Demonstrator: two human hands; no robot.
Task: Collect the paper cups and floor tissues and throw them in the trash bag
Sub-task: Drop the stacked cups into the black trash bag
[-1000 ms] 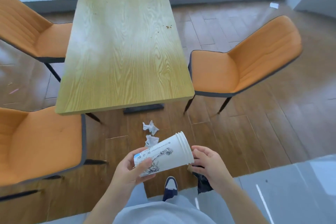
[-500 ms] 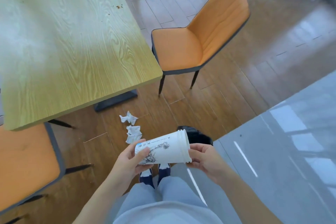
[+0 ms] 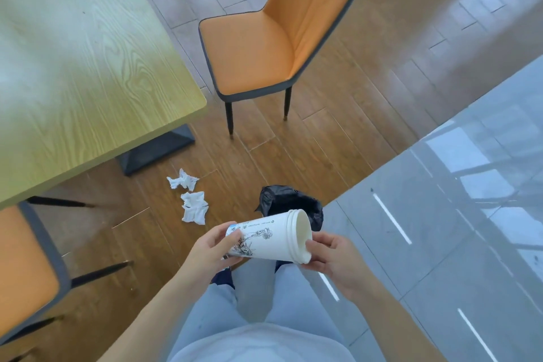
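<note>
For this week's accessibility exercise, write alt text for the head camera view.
Two bare hands, left hand and right hand, hold a sideways stack of paper cups above a black trash bag. Two crumpled tissues lie on the wooden floor near a table and orange chair.

Left hand curled in a grip, right hand pinching with fingertips, both forearms reaching forward

Wood floor: two crumpled tissues, trash bag.
</note>
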